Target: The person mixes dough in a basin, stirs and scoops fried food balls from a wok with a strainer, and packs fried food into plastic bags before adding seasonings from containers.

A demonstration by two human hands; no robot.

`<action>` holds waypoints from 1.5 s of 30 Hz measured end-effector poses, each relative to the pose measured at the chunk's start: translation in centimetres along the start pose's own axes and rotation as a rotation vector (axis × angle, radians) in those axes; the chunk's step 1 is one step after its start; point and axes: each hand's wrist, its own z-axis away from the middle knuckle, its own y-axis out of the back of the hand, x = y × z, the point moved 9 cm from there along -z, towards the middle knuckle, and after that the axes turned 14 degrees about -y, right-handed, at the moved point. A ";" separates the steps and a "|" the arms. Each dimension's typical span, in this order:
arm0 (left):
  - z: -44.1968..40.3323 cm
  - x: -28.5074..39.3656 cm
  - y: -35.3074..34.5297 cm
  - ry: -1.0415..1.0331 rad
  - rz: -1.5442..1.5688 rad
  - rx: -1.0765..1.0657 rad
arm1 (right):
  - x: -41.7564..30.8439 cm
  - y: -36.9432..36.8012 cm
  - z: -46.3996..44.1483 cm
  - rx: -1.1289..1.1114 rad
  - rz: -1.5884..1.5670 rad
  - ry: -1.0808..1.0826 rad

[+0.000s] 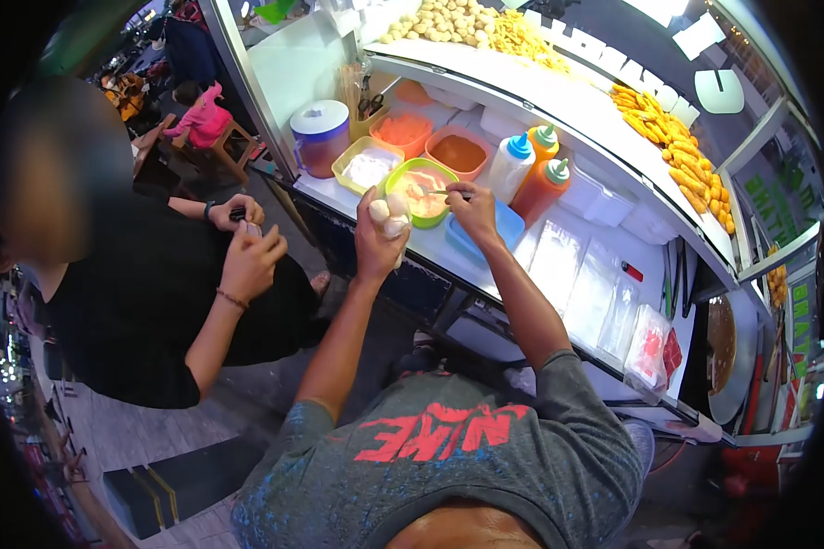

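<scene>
My left hand [373, 249] is closed around a small clear plastic bag of round pale balls [391, 210], holding it upright near the counter's front edge. Between the fingers of my right hand [474, 212] is a spoon [439, 192], its bowl end down in a green tub [428, 222] of pinkish-orange powder. Left of that tub sits a yellow tub [339, 174] of white powder. Behind it are an orange tub [403, 146] with orange powder and another reddish tub [458, 165] with brown-orange contents. A blue-lidded container [485, 240] lies beneath my right wrist.
Squeeze bottles [542, 188] stand right of the tubs, a lidded jug [321, 137] to the left. Plastic bags [572, 265] lie on the right counter. Fried snacks [682, 151] fill the upper shelf. A pan [723, 348] stands far right. A person in black [128, 302] is close on my left.
</scene>
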 end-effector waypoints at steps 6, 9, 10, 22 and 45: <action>-1.5 -1.1 -0.8 0.013 -0.094 -0.053 | -5.8 3.5 1.6 -0.006 -0.235 -0.029; -1.7 -2.0 -1.1 0.052 -0.134 -0.045 | -10.0 3.6 4.3 -0.101 -0.274 0.028; -1.8 -2.2 -1.1 0.048 -0.136 -0.038 | -10.8 3.4 5.2 -0.133 -0.273 0.055; -1.8 -2.3 -0.1 0.071 -0.015 0.077 | -7.7 3.5 4.3 -0.039 -0.094 0.208; 7.7 0.8 12.6 0.239 -0.073 0.399 | -8.0 -32.3 -5.0 -0.174 -0.280 -0.117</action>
